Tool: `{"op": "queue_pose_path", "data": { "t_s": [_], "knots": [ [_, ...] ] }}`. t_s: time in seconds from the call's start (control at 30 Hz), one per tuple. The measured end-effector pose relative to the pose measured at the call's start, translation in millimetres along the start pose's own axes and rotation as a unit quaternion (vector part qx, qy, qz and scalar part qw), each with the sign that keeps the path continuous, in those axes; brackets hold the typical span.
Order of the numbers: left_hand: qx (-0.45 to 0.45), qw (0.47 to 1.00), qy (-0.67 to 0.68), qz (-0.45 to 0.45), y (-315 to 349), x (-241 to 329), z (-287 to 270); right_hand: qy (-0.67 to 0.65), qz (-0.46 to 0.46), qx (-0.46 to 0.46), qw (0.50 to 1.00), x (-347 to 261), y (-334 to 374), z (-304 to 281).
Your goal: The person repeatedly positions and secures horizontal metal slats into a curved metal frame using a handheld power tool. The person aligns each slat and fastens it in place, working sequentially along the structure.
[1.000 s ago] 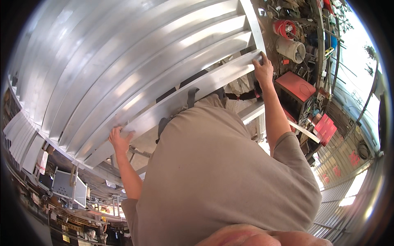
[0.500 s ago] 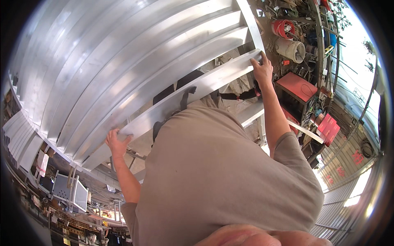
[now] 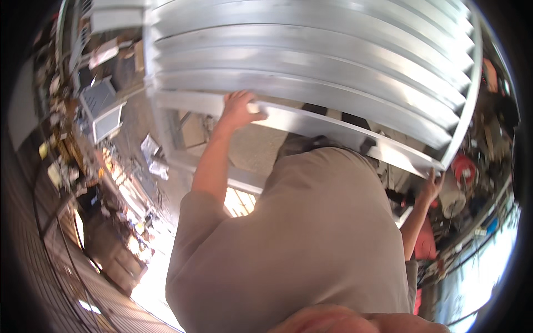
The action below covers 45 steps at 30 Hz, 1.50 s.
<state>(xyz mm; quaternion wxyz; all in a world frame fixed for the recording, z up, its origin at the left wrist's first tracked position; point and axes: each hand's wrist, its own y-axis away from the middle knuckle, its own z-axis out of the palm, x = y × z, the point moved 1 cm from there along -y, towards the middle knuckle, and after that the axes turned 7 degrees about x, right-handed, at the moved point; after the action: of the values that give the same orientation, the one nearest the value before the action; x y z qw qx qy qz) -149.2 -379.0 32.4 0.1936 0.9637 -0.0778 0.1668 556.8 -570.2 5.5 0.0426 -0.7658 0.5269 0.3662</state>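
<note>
Long silvery metal slats point(image 3: 333, 72) lie in a row inside a metal frame, overlapping like a louvre. The nearest slat point(image 3: 327, 127) crosses in front of my body, with a gap between it and the rest. My left hand point(image 3: 240, 112) grips this slat left of its middle, fingers over the far edge and thumb on the near side. At its right end, beside the frame's right rail point(image 3: 466, 119), my right hand point(image 3: 430, 188) pinches the slat near the corner. Part of the right hand's fingers is hard to make out.
To the right stand a red bucket point(image 3: 463, 170) and a pale bucket point(image 3: 452, 201) among clutter, with a red box point(image 3: 425, 241) nearer. A grey panelled metal piece point(image 3: 102, 108) stands on the left. Crumpled pale sheets point(image 3: 154, 157) lie on the floor.
The view has swung round, so the slats now run nearly level. My left hand has shifted along the slat toward its middle. My right hand stays at the right end.
</note>
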Motion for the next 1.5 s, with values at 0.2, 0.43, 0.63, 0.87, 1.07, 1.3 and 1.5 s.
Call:
{"op": "queue_pose_path", "data": {
  "t_s": [0.2, 0.43, 0.63, 0.87, 1.07, 1.3, 1.5],
  "knots": [
    [-0.074, 0.996, 0.01, -0.042, -16, 1, -11, 0.078, -0.013, -0.004, 0.997, 17, -38, 2],
    [-0.083, 0.996, 0.0, -0.039, -24, -3, -8, 0.143, -0.061, 0.007, 0.988, 17, -64, 8],
    [-0.03, 0.999, 0.0, -0.031, -19, -5, 0, -0.008, -0.023, 0.003, 1.0, 19, -57, 6],
    [0.045, 0.997, 0.042, 0.047, -10, -23, 21, 0.002, -0.07, -0.065, 0.995, -11, -14, -4],
    [0.021, 0.998, -0.008, 0.062, -17, -30, 24, 0.172, -0.07, 0.06, 0.981, -14, -7, 7],
    [-0.023, 0.999, -0.034, 0.02, -15, -29, 25, 0.208, -0.072, 0.04, 0.975, -22, 6, 6],
    [-0.049, 0.994, -0.099, 0.005, -13, -11, 15, 0.136, -0.053, 0.062, 0.987, -18, 8, 6]
  ]
}}
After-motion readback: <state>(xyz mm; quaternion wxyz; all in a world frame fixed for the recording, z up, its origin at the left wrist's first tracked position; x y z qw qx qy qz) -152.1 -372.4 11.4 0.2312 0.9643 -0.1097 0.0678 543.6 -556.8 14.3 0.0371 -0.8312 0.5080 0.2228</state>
